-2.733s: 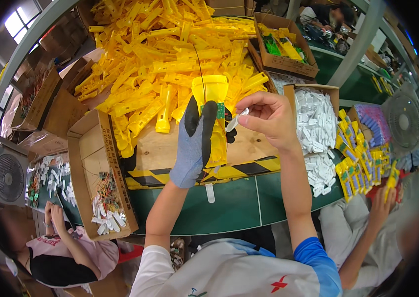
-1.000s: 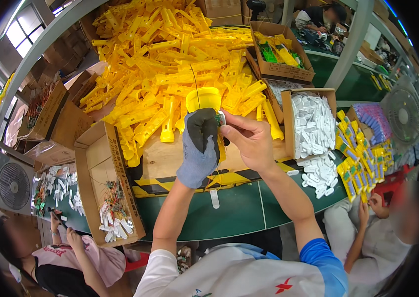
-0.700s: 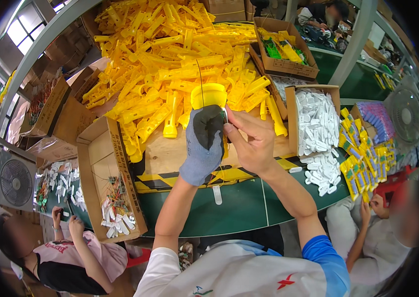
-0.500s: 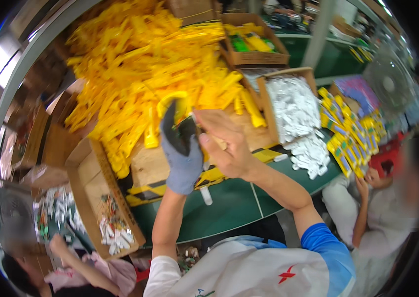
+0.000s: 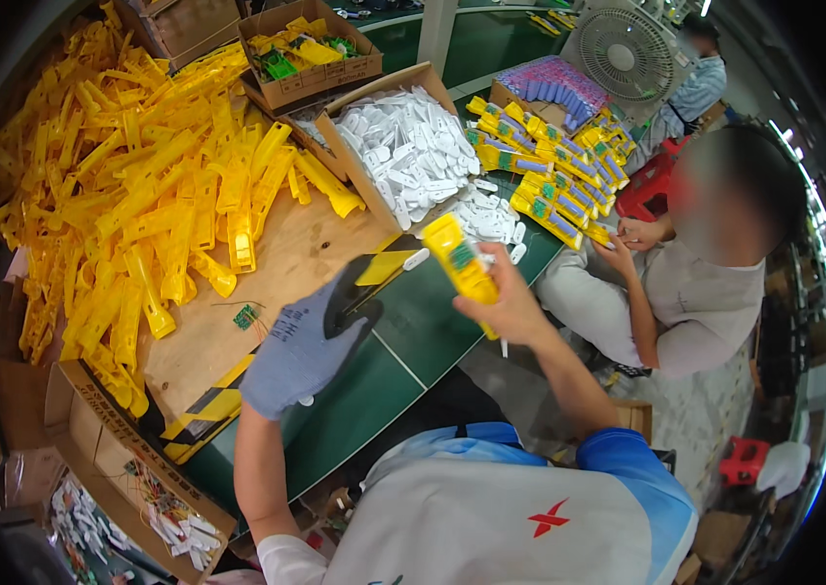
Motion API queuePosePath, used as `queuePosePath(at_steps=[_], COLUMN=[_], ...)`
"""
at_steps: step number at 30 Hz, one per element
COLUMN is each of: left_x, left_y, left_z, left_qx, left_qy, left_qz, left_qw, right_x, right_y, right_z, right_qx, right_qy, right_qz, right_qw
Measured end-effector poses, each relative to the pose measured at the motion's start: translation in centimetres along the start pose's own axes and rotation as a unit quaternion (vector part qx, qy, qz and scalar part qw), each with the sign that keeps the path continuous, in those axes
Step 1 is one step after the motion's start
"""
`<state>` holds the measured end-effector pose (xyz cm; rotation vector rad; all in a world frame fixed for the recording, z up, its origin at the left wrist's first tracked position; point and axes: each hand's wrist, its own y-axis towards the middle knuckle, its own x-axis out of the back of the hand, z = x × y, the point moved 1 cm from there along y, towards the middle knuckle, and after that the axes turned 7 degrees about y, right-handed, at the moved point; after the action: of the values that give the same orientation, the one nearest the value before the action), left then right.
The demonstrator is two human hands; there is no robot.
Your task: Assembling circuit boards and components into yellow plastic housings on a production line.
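Observation:
My right hand (image 5: 520, 310) is closed around the lower part of a yellow plastic casing (image 5: 445, 237), held tilted above the green table. A small green circuit board (image 5: 462, 256) shows inside the casing. My left hand (image 5: 301, 346), in a grey glove with a dark palm, is over the table's striped edge. Its fingers stretch out to the right with the thumb apart, and nothing shows in them. Beyond that hand, another green circuit board (image 5: 245, 316) with thin wires lies on the wooden board (image 5: 286, 249).
A heap of yellow casings (image 5: 130, 185) covers the left. White plastic pieces fill a carton (image 5: 338, 136) and spill beside it. Filled yellow casings (image 5: 554, 175) lie at the right by a seated person (image 5: 696, 263). A carton (image 5: 91, 419) with wired parts stands near left.
The view has turned right. My hands, earlier together before the yellow heap, are now apart; my right hand has moved right with the yellow casing, away from the gloved left.

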<state>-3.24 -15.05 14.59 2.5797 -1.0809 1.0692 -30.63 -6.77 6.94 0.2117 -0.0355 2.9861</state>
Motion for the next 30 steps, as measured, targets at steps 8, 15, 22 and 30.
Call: queuePosePath(at_steps=[8, 15, 22, 30], left_x=[3.5, 7.6, 7.9, 7.5], left_y=[-2.3, -4.6, -2.0, -1.4], left_z=[2.4, 7.2, 14.4, 19.8], left_qx=[0.110, 0.170, 0.251, 0.269], left_qy=[0.091, 0.150, 0.296, 0.332], left_qz=[-0.164, -0.259, -0.398, -0.342], left_qw=[0.976, 0.939, 0.831, 0.837], right_x=[15.6, 17.8, -6.4, -23.1], right_y=[6.1, 11.1, 2.9, 1.6], right_z=[-3.2, -6.0, -0.4, 1.4], right_qx=[0.129, 0.192, 0.208, 0.202], right_qy=[-0.352, -0.521, -0.243, -0.282], right_qz=[-0.187, -0.226, -0.050, 0.160], right_qw=[0.908, 0.801, 0.946, 0.924])
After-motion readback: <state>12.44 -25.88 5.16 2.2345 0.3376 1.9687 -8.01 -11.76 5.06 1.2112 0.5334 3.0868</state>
